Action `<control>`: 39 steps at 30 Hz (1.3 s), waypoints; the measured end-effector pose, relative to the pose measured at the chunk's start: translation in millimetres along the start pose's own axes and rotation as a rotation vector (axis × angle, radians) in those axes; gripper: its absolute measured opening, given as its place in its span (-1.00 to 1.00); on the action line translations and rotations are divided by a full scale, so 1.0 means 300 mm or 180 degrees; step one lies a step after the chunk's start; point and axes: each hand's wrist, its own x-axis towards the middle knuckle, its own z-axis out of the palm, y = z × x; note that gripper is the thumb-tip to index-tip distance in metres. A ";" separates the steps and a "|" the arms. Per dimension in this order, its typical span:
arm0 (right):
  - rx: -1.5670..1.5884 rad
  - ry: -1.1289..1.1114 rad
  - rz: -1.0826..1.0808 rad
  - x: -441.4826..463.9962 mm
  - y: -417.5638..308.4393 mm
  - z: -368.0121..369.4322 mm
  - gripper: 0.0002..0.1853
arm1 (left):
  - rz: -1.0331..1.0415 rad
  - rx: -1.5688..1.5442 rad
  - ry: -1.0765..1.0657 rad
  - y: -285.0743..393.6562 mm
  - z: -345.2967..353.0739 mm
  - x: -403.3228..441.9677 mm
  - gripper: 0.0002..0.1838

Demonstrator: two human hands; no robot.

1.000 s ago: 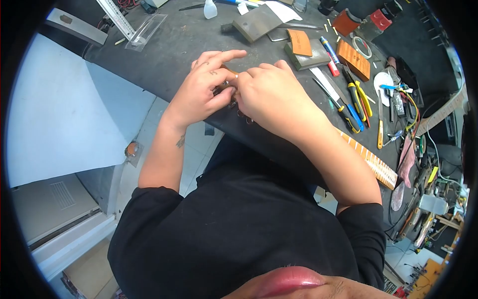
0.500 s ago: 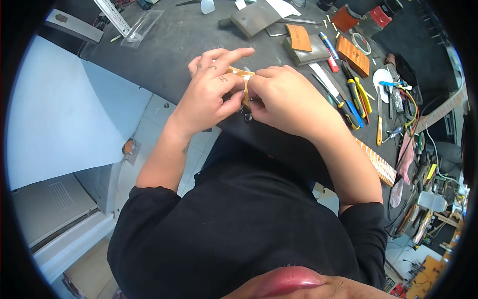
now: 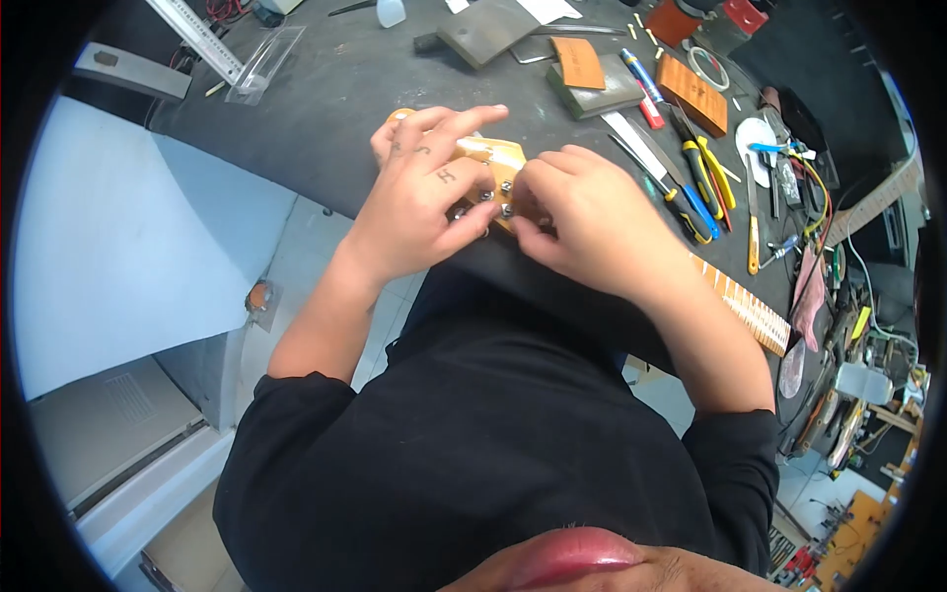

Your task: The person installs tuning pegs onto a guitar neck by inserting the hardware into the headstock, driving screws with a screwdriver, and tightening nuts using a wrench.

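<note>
A glossy yellow-brown guitar headstock (image 3: pixel 505 155) with small metal tuner parts (image 3: pixel 507 186) lies at the bench's near edge, between my hands. My left hand (image 3: pixel 424 192) is over its left part, thumb and index finger pinched at a metal piece, the other fingers stretched over the wood. My right hand (image 3: pixel 582 212) is curled at the headstock's right side, its fingertips partly hidden; what they hold, if anything, I cannot make out. Beyond my right forearm, the fretted neck (image 3: pixel 745 304) shows at the bench edge.
On the dark bench (image 3: pixel 326 128) are a metal block (image 3: pixel 485 32), a grey block (image 3: pixel 602 94) under a tan piece (image 3: pixel 578 63), a wooden block (image 3: pixel 692 94), and yellow-handled pliers (image 3: pixel 712 173). A ruler (image 3: pixel 192 37) stands at the back left, with cables and tools at the right.
My right hand has moved right, away from my left hand, uncovering more of the headstock and its metal parts. The view has shifted slightly.
</note>
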 end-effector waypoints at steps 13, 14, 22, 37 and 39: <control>-0.0050 0.0501 0.0119 -0.030 -0.013 0.074 -0.76 | -0.0233 -0.0422 0.0229 0.001 0.001 0.012 -0.75; -0.0076 0.0541 0.0103 -0.028 -0.009 0.076 -0.76 | -0.0179 -0.0320 0.0145 -0.002 -0.001 0.012 -0.74; -0.0002 0.0542 0.0108 -0.025 -0.015 0.066 -0.77 | -0.0221 -0.0466 0.0101 -0.016 -0.006 0.011 -0.78; -0.0260 0.0352 0.0070 -0.031 -0.008 0.072 -0.77 | -0.0301 -0.0415 0.0031 0.002 -0.009 0.029 -0.77; -0.0185 0.0492 0.0060 -0.032 -0.018 0.063 -0.74 | -0.0245 -0.0237 -0.0044 -0.010 -0.005 0.023 -0.76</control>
